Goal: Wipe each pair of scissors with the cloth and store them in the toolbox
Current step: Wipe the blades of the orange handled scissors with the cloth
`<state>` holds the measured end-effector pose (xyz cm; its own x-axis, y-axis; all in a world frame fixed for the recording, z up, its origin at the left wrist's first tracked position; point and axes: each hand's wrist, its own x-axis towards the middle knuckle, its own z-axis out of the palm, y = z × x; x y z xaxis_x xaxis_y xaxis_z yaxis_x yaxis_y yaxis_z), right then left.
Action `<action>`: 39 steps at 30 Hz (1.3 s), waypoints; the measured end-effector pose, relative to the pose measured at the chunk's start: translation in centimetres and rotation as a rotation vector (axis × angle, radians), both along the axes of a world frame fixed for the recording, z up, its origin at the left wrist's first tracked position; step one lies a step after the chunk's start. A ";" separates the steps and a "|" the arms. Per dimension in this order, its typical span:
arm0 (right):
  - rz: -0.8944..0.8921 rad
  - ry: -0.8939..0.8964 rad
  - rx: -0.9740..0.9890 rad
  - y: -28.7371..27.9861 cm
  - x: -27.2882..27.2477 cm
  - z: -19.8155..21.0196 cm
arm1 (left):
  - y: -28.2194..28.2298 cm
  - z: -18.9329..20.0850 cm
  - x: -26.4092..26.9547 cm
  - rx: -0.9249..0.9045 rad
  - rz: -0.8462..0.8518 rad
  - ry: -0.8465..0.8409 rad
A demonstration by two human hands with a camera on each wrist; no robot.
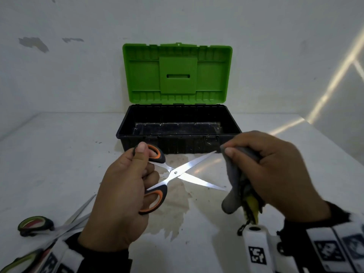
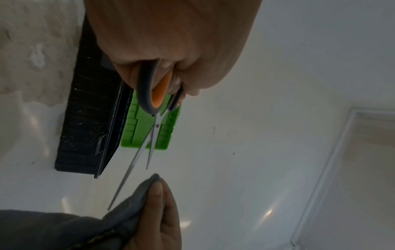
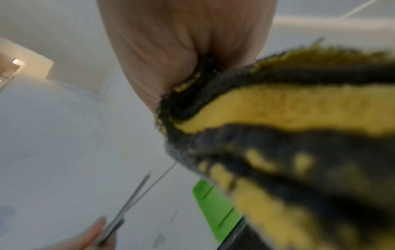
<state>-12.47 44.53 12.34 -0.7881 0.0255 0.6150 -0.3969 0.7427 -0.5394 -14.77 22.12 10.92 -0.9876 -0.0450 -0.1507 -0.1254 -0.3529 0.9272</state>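
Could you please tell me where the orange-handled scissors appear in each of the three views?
Head: orange-handled scissors at centre, blades spread, in the left hand.
Left wrist: scissors at centre, blades pointing down.
Right wrist: blurred blades at lower left.
Shared landmark: green toolbox lid.

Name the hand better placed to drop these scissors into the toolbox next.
Left. The left hand already grips the orange-handled scissors just in front of the open toolbox; the right hand is full of cloth.

Left hand point(image 1: 120, 194) and right hand point(image 1: 275, 172), fingers curled.
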 end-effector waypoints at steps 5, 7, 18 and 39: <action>0.018 0.038 0.093 0.9 0.6 1.9 | -0.2 0.2 -0.1 -0.037 -0.007 -0.004; 0.099 0.065 0.168 -0.1 0.6 1.9 | 0.1 0.2 0.1 -0.045 -0.023 -0.010; 0.059 0.133 0.333 -2.5 -0.7 -2.0 | 0.8 -0.2 0.9 -0.113 0.008 0.062; -0.079 0.050 0.104 0.3 -0.6 -2.3 | 0.4 -0.3 0.6 0.001 -0.024 0.015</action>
<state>-13.03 44.81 10.02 -0.7546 0.0204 0.6558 -0.3590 0.8238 -0.4387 -14.15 22.47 10.61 -0.9905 -0.0212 -0.1360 -0.1201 -0.3508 0.9287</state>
